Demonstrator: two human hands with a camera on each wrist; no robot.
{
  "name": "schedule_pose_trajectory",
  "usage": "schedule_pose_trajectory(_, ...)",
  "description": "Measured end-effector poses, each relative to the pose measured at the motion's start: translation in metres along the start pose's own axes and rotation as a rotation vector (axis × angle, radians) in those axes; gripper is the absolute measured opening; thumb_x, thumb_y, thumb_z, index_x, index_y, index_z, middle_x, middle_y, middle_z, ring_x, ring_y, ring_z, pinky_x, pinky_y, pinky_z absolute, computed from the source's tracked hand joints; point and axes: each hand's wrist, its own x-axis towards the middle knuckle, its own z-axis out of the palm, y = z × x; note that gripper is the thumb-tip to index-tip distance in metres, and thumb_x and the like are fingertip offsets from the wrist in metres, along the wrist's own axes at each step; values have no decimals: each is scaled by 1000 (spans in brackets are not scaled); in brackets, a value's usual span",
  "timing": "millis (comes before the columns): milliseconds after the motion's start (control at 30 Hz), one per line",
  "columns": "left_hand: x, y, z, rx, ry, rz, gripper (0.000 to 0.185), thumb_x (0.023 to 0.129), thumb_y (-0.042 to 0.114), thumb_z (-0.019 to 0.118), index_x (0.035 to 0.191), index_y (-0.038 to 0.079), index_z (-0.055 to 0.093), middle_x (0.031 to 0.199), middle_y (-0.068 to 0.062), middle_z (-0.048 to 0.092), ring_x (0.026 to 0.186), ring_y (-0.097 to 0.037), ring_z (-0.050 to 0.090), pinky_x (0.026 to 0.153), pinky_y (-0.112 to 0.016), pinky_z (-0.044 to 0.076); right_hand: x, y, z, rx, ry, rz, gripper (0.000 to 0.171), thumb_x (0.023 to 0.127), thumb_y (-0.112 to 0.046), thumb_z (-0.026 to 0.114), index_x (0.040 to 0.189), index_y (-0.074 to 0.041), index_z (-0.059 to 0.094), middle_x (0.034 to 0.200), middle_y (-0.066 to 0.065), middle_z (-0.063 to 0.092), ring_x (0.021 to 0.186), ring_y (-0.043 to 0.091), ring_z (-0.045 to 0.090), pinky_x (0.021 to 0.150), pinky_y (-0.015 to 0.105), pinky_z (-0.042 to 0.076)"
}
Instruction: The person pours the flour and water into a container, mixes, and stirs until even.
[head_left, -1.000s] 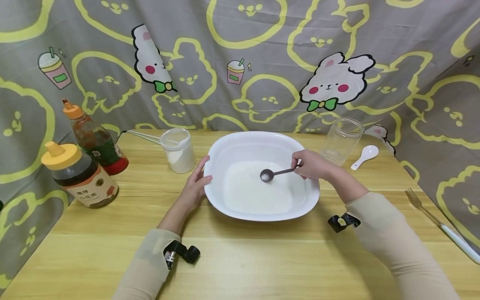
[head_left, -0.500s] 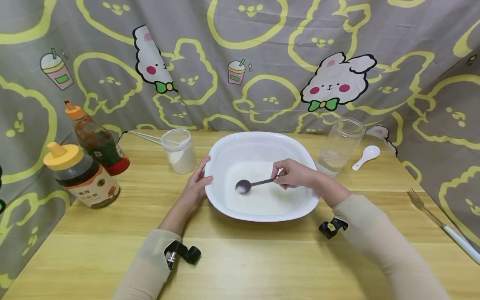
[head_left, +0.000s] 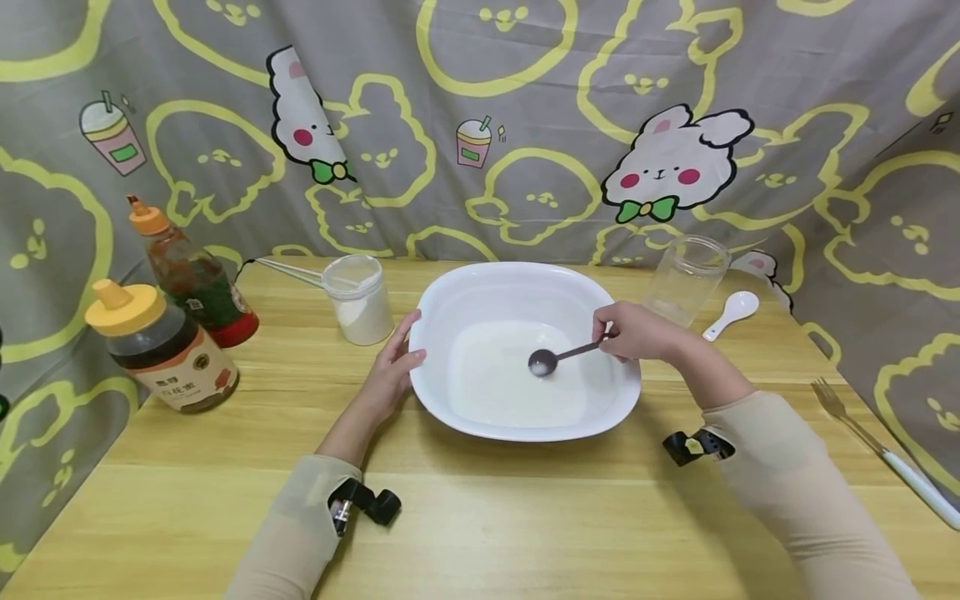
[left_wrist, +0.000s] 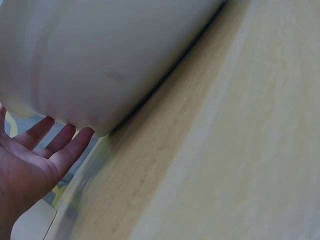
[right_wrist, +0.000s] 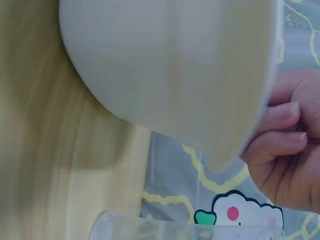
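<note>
Where the counter (head_left: 480,525) carries its goods, the stock reads as follows. White dish (head_left: 525,287), rounded-square, deep, at the counter's middle; a shallow layer of white liquid or powder (head_left: 495,392) covers its floor, which of the two cannot be told. Left hand (head_left: 392,371): fingers straight and relaxed, laid against the dish's left outer wall; the left wrist view shows the fingertips (left_wrist: 80,140) touching the underside of the dish (left_wrist: 110,60). Right hand (head_left: 633,331): fingers curled, pinching the handle of a dark metal spoon (head_left: 558,357) above the dish's right rim; the spoon's head lies down inside the dish, right of its centre, with a little white on it. Right wrist view shows the curled fingers (right_wrist: 280,145) just beside the rim of the dish (right_wrist: 175,75), spoon not in view there. Lidded white jar (head_left: 358,298) just off the dish's back-left corner, a thin stick (head_left: 288,272) lying behind it. Two bottles at the counter's left edge: honey bottle (head_left: 161,350), yellow cap, nearer; sauce bottle (head_left: 193,277), orange cap, behind it. Clear glass jar (head_left: 684,279), upright, near the dish's back-right corner. White ceramic spoon (head_left: 731,312) just right of that jar, near the back-right corner of the counter. Fork (head_left: 885,454), white handle, along the right edge. Cartoon-print cloth (head_left: 525,125) hangs behind and at both sides.
</note>
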Motion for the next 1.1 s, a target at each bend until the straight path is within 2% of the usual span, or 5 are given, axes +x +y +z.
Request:
schedule_pose_trajectory(133,0,0,0,5,-1,-5,63,81,8,49,137,20,24,128,-18,31,108,-39,36,76,-40,48,10,-2,9,9,59,21,8,77,3,48,82,0,53,51,4,48,45,14,42,41,23,34)
schedule_pose_trajectory(300,0,-1,0,2,-2,-7,62,82,7,48,137,20,24,130,-16,30,110,-39,34,79,-42,46,27,-11,27,109,50,-40,6,80,2,48,84,2,52,50,5,48,43,13,40,40,22,33)
schedule_pose_trajectory(567,0,-1,1,12,-8,-3,61,82,7,47,137,20,23,131,-16,29,110,-39,34,79,-41,46,27,-18,39,227,-151,-110,6,82,-1,50,85,1,55,48,5,48,38,11,33,37,20,27)
schedule_pose_trajectory(800,0,0,0,6,-10,-1,62,81,8,49,137,21,24,131,-16,29,110,-39,35,77,-39,47,5,-12,18,133,-231,-158,7,80,1,50,78,-4,55,48,3,46,40,10,35,38,19,28)
schedule_pose_trajectory(1100,0,-1,0,8,-7,4,62,82,7,48,137,20,23,128,-18,31,108,-39,36,79,-43,45,-9,-5,-11,-86,-82,-22,7,77,3,50,78,-2,55,52,3,46,43,13,40,39,23,34)
